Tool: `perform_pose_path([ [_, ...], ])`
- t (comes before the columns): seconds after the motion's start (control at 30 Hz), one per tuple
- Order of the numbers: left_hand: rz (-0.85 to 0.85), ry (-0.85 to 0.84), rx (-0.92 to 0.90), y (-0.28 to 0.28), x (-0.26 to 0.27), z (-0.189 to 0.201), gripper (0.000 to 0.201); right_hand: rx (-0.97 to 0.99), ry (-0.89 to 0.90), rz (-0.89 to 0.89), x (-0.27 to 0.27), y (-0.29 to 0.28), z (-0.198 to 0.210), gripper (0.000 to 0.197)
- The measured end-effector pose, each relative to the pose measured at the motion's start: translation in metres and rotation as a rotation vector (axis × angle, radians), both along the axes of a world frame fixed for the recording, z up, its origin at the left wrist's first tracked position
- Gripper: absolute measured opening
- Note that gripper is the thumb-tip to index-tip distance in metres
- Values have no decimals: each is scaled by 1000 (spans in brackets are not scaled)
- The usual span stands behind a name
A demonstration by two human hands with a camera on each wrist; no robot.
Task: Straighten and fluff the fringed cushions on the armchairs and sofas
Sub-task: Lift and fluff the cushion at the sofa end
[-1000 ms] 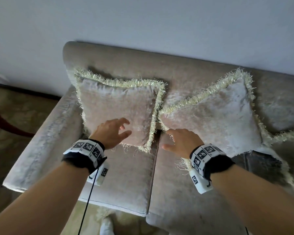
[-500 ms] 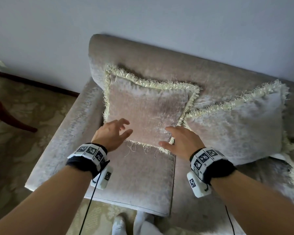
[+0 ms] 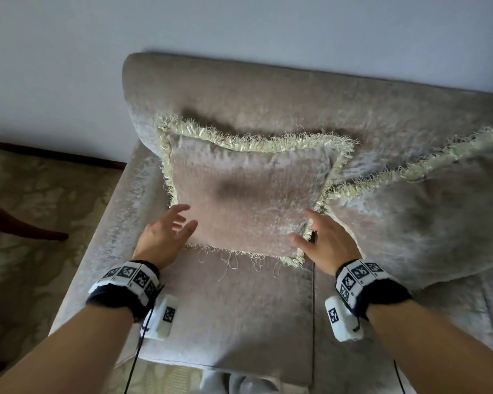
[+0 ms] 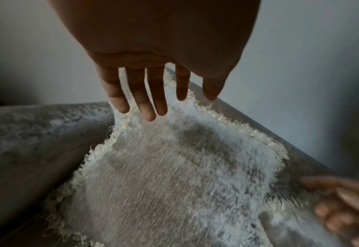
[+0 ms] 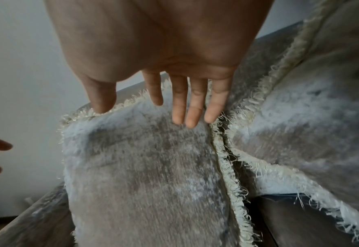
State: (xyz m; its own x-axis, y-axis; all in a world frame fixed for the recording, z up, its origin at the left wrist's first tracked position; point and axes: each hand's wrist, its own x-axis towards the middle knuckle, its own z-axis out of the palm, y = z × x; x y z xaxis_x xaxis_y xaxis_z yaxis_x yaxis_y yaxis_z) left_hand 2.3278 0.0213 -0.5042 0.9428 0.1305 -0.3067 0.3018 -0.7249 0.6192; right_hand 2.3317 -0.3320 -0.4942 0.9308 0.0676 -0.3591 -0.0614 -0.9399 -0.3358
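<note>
A beige plush cushion (image 3: 248,191) with pale fringe leans against the sofa back (image 3: 239,92) at the sofa's left end. My left hand (image 3: 168,231) hovers open at its lower left corner, fingers spread and straight (image 4: 144,102). My right hand (image 3: 322,240) is open at its lower right corner, fingers straight over the fringe (image 5: 187,107). Neither hand holds anything. A second, larger fringed cushion (image 3: 427,214) leans tilted to the right, its fringe touching the first cushion's right edge.
The sofa's seat cushion (image 3: 239,317) lies below my hands, the left armrest (image 3: 108,223) beside them. A pale wall rises behind. Patterned carpet (image 3: 34,200) and a dark wooden furniture leg (image 3: 23,228) are to the left.
My view and both hands have shifted left and closer to the left cushion. The right hand moved from the second cushion's corner to the left cushion's right edge.
</note>
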Motion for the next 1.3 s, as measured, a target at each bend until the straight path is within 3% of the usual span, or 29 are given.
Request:
perform_pose_path([
  [0.2, 248, -167, -161, 15, 18, -35, 46, 62, -100, -87, 29, 13, -26, 93],
  [0.33, 338, -263, -267, 24, 39, -86, 64, 122, -272, -210, 55, 19, -46, 99],
  [0.47, 377, -251, -301, 24, 65, -132, 72, 119, -332, -301, 73, 19, -70, 109],
  [0.7, 395, -294, -392, 17, 100, -177, 100, -132, -598, -4, 141, 54, -58, 115],
  [0.83, 325, -334, -573, 23, 113, -199, 104, -294, -437, 142, 181, 57, -52, 123],
  [0.97, 277, -270, -629, 21, 121, -209, 130, -315, -447, 248, 190, 52, -69, 118],
  [1.03, 258, -216, -611, 17, 122, -217, 127, -325, -458, 267, 188, 51, -79, 117],
  [1.2, 327, -227, -561, 8, 123, -224, 85, -306, -493, 289, 180, 55, -97, 97],
  [1.3, 344, -279, -532, 9, 119, -209, 82, -234, -540, 277, 180, 57, -93, 85],
])
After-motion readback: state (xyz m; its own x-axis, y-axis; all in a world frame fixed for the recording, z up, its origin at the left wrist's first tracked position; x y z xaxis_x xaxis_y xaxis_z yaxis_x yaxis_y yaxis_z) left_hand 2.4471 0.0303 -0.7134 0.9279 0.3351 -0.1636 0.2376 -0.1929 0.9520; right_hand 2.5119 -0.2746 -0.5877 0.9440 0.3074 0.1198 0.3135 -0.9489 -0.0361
